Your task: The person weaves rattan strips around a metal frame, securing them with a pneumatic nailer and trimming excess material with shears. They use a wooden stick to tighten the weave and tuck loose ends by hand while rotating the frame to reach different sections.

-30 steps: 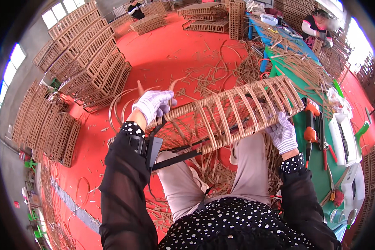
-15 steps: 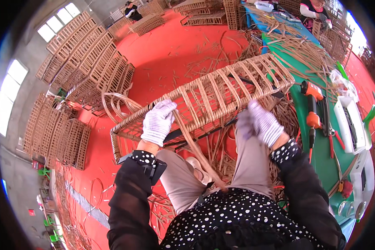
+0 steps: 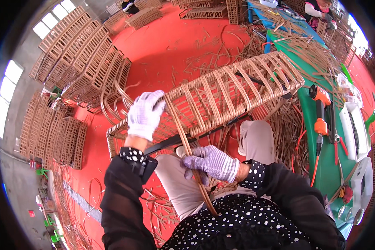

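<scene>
A long openwork rack (image 3: 225,116) of woven brown rattan-like strips lies slantwise before me, above my knees. My left hand (image 3: 146,114), in a white striped glove, is closed over its upper rim near the left end, the fingertips partly hidden. From that rim, beside my left fingers, a flat brown strip (image 3: 181,131) runs down toward my lap. My right hand (image 3: 212,163), in a matching purplish glove, is wrapped round this strip below the rack. A black bar (image 3: 167,143) shows under the rack's near side.
On the right stands a green-covered table (image 3: 330,166) with an orange-and-black power tool (image 3: 320,109), a white tray (image 3: 349,127) and loose strips. Stacked racks (image 3: 81,62) rise at the left. Strip scraps litter the red floor (image 3: 154,68). Another person (image 3: 318,14) sits at the far right.
My right hand has come down and left from the rack's near rim and now grips the strip. My left hand has shifted slightly left; the strip now hangs straighter.
</scene>
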The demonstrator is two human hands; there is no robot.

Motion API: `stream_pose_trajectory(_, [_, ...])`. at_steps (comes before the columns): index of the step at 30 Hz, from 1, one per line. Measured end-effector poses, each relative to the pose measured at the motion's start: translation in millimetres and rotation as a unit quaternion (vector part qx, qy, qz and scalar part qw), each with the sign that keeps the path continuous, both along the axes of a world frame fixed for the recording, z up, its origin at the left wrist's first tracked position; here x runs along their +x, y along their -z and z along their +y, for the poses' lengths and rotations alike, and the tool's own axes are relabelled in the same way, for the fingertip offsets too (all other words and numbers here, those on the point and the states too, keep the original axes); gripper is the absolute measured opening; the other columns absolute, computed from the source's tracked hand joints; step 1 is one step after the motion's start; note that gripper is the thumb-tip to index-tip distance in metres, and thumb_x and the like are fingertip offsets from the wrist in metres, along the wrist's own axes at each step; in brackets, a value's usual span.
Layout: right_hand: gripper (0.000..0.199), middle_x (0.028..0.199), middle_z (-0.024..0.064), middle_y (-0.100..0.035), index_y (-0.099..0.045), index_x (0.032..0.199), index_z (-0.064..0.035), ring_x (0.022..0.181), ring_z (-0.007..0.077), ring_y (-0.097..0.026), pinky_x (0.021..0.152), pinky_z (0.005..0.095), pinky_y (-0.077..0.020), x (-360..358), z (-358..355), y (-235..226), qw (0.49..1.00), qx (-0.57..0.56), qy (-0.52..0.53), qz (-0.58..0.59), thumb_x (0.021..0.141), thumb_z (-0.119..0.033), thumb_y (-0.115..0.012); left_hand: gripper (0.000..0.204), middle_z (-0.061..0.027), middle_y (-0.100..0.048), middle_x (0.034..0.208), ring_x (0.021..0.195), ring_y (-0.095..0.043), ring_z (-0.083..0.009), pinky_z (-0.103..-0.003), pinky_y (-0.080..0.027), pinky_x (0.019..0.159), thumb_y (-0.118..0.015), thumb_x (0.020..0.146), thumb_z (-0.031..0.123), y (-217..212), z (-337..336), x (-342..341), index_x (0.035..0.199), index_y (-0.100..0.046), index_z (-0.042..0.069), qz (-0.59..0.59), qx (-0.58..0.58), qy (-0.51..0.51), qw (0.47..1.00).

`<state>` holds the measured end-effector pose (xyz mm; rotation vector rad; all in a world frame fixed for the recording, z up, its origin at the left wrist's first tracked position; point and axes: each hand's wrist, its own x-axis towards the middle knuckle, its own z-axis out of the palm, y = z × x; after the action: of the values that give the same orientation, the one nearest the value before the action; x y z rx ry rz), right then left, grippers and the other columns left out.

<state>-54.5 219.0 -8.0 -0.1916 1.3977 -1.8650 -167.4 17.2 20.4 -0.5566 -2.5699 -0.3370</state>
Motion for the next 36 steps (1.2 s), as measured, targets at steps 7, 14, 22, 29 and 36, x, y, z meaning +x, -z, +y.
stream_pose_trajectory(7, [0.028, 0.073, 0.0081, -0.065, -0.059, 0.097, 0.0016, 0.047, 0.0103, -0.057, 0.042, 0.0221, -0.0463, -5, 6, -2, 0.997, -0.028, 0.067, -0.007, 0.092, -0.026, -0.055, 0.019, -0.0079, -0.067, 0.097, 0.092, -0.062, -0.0254, -0.034, -0.049, 0.084, -0.061, 0.081, 0.018, 9, 29, -41, 0.097, -0.068, 0.009, -0.021, 0.003, 0.013, 1.000])
stream_pose_trajectory(14, [0.027, 0.075, 0.0105, -0.065, -0.058, 0.098, 0.0052, 0.049, 0.0130, -0.059, 0.045, 0.0241, -0.0489, 3, -6, 10, 0.999, -0.001, 0.052, 0.017, 0.093, -0.021, -0.053, 0.023, -0.0091, -0.066, 0.101, 0.096, -0.061, -0.0260, -0.034, -0.049, 0.085, -0.066, 0.078, 0.013, 16, 11, 9, 0.101, -0.066, 0.007, 0.009, 0.053, 0.080, 0.995])
stream_pose_trajectory(22, [0.024, 0.072, 0.0083, -0.063, -0.059, 0.097, 0.0039, 0.051, 0.0130, -0.059, 0.047, 0.0236, -0.0492, 10, -16, 54, 0.995, -0.047, 0.087, 0.008, 0.092, -0.019, -0.056, 0.030, -0.0166, -0.066, 0.081, 0.074, -0.063, -0.0329, -0.038, -0.049, 0.068, -0.057, 0.087, 0.032, 21, -5, 37, 0.092, -0.068, 0.005, -0.319, 0.125, 0.035, 0.939])
stream_pose_trajectory(29, [0.017, 0.085, 0.0082, -0.065, -0.065, 0.095, -0.0094, 0.078, 0.0209, -0.063, 0.067, 0.0316, -0.0496, -61, -20, 100, 0.850, 0.214, 0.086, 0.474, 0.082, -0.020, -0.065, 0.026, -0.0097, -0.064, 0.070, 0.053, -0.063, -0.0178, -0.028, -0.052, 0.048, -0.045, 0.092, 0.013, 6, 10, 42, 0.114, -0.058, 0.008, -0.693, 0.127, 0.031, 0.709])
stream_pose_trajectory(36, [0.021, 0.093, 0.0073, -0.063, -0.063, 0.101, -0.0172, 0.088, 0.0222, -0.062, 0.076, 0.0359, -0.0487, -96, -24, 139, 0.798, 0.153, 0.150, 0.563, 0.082, -0.024, -0.058, 0.026, -0.0101, -0.062, 0.087, 0.078, -0.061, -0.0309, -0.038, -0.051, 0.070, -0.060, 0.074, 0.012, 12, 16, 35, 0.100, -0.063, 0.007, -0.229, -0.011, 0.360, 0.904])
